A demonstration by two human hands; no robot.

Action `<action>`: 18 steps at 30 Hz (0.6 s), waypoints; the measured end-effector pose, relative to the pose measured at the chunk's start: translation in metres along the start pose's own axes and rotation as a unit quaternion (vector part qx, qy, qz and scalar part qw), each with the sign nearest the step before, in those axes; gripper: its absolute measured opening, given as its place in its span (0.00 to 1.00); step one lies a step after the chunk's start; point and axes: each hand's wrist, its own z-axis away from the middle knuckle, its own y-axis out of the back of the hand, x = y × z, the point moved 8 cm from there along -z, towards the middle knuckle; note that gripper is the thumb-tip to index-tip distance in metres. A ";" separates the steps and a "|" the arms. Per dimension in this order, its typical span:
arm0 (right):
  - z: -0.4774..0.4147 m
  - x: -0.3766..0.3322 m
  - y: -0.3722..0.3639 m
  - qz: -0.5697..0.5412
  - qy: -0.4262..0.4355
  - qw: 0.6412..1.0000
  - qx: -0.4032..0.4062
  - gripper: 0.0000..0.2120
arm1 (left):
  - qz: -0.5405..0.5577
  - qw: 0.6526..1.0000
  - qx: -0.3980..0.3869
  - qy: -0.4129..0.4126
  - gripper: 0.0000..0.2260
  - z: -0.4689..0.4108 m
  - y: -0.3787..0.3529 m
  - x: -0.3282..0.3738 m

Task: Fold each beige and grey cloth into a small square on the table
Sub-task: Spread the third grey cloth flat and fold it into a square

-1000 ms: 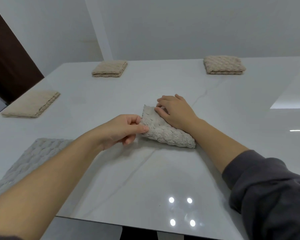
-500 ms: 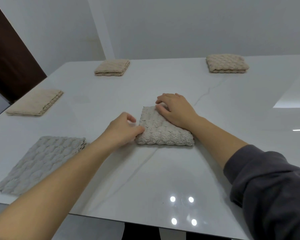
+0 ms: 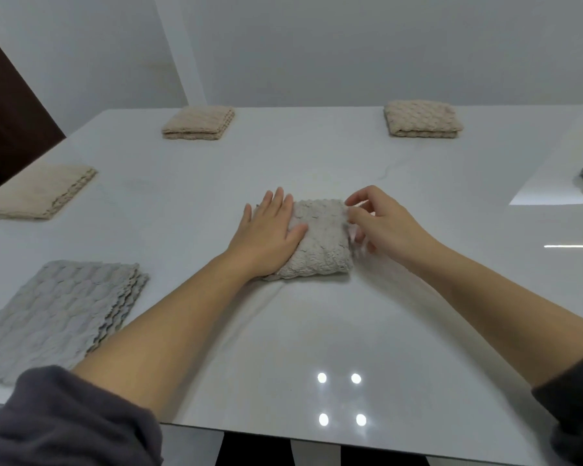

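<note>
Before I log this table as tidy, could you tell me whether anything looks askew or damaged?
Nothing looks damaged. The grey cloth at the near left lies in a larger fold than the far-left beige cloth, and its layered right edge is staggered, not flush.

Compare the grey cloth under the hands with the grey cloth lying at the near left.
The centre cloth is folded into a small, thick square; the left cloth lies wider and flatter. The left hand presses the centre cloth; no hand touches the left cloth. Both are pale grey and bumpy, on the table.
</note>
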 end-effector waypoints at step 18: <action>0.045 -0.016 -0.044 -0.089 -0.023 0.944 -0.317 0.23 | -0.001 0.993 -0.115 0.017 0.28 -0.007 -0.003 -0.004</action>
